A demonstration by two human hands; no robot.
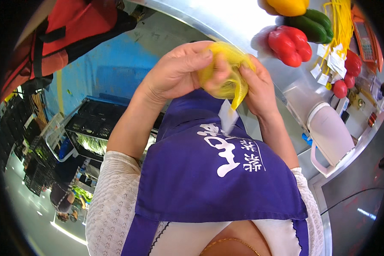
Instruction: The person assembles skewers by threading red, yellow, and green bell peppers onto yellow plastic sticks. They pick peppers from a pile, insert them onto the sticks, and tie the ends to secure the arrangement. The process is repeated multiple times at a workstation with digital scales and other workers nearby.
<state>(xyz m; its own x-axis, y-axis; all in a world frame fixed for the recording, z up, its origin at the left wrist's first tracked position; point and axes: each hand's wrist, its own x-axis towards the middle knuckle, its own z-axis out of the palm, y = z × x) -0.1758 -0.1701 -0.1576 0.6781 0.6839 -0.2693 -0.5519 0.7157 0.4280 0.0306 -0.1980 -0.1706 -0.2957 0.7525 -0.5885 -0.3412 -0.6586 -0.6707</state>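
- Both hands are up close together: left hand (179, 70) and right hand (256, 87) each grip the yellow mesh bag (226, 74) between them
- white tag (227, 114) dangles just below the bag
- red pepper (290, 45) sits beyond the right hand on the metal counter (226, 17), green pepper (311, 23) further out

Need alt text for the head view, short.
Both hands, left hand and right hand, hold a yellow net bag with a white tag hanging from it, over a purple apron. On the steel counter beyond lie red peppers, a green pepper, a yellow pepper and a white handheld device.
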